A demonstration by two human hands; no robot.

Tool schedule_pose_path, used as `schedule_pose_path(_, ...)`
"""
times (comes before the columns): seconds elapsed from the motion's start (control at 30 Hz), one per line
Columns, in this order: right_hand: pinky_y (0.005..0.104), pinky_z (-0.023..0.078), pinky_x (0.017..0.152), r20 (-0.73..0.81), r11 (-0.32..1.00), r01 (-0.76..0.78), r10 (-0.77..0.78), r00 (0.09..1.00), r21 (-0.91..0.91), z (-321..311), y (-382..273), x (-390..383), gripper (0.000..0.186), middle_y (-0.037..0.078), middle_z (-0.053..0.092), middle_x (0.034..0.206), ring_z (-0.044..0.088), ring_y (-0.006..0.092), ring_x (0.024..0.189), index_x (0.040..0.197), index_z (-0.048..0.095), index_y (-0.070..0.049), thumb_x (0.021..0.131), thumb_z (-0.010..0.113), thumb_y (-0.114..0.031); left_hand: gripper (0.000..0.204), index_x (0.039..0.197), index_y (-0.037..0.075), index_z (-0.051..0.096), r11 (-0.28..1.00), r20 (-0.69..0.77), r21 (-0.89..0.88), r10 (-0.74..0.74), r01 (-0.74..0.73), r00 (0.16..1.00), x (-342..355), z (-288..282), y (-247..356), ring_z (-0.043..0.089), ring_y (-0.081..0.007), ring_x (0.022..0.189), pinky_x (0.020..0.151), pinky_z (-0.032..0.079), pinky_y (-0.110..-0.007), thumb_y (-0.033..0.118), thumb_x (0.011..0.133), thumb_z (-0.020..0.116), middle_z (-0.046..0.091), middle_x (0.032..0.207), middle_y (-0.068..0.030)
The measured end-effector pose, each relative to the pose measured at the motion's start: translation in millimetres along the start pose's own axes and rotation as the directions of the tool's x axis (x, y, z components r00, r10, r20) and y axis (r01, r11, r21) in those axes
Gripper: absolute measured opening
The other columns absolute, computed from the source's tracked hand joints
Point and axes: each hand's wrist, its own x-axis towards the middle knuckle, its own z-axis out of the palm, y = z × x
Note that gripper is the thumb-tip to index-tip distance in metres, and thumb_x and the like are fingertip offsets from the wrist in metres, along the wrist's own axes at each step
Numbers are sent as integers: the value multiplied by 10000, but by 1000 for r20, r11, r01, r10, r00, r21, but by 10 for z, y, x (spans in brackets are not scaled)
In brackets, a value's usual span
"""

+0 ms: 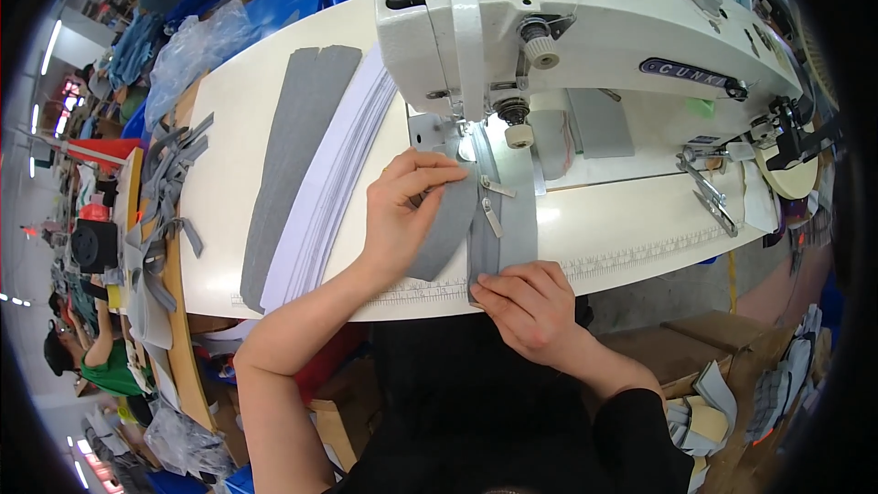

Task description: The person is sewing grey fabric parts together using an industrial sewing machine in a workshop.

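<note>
Left hand point(395, 210) pinches a plain grey panel point(445, 242); right hand point(532, 313), a grey zipper point(481, 254) with 2 silvery pulls point(493, 218).

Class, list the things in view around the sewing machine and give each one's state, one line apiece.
Left hand: fingers bent at the grey fabric, grip unclear
Right hand: closed on the zipper strip's near end
Zipper strip: laid lengthwise toward the needle area
Zipper pulls: two, lying slanted
Long grey fabric: lying flat
White sheets: stacked, edges spread
Sewing machine: running or stopped, cannot tell
</note>
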Motion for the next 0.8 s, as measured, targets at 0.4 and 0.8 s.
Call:
schedule_pose_path(0.4,337,490,811,30,964,83,-78,997,-253,-172,-21,-19,242,31,715,1050,671,201,937,1034,755,-74,800,704,-107,249,1083,17,748,997,-49,70,47,-43,998,-11,-7,53,677,-223,1030,999,520,-360,-117,901,645,707,1102,-109)
schedule_pose_path(0.8,325,516,871,161,901,358,-326,932,-245,-297,178,117,98,36,692,1028,667,190,982,928,717,-52,850,710,-111,233,1079,13,746,997,-33,18,81,-80,996,15,-13,12,651,-196,980,859,522,-309,-112,916,635,681,1091,-96)
